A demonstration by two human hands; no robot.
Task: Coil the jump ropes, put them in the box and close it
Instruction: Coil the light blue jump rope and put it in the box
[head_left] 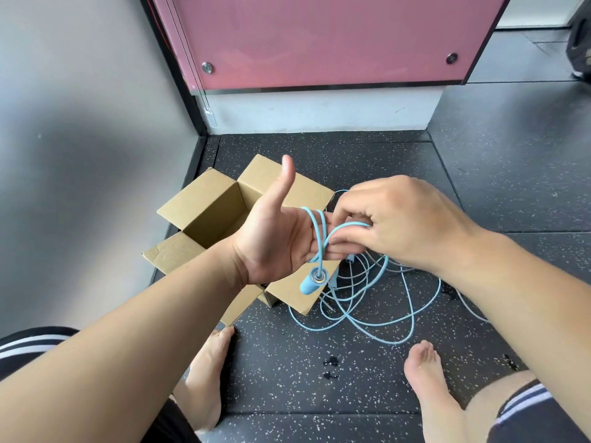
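A light blue jump rope point(319, 233) is looped a few times around the straight fingers of my left hand point(278, 238), palm up and thumb raised. One blue handle point(311, 282) hangs below that hand. My right hand point(393, 222) pinches the rope beside the left fingertips. The loose remainder of the rope point(367, 308), with paler cord among it, lies tangled on the floor to the right. An open cardboard box point(208, 212), flaps spread, stands on the floor under and behind my left hand.
Dark speckled rubber floor point(319, 378) with my bare feet point(208, 378) near the bottom. A grey wall point(80, 123) rises at the left. A pink panel point(319, 39) over a white base closes the back. A dark bag point(580, 43) sits at the far right.
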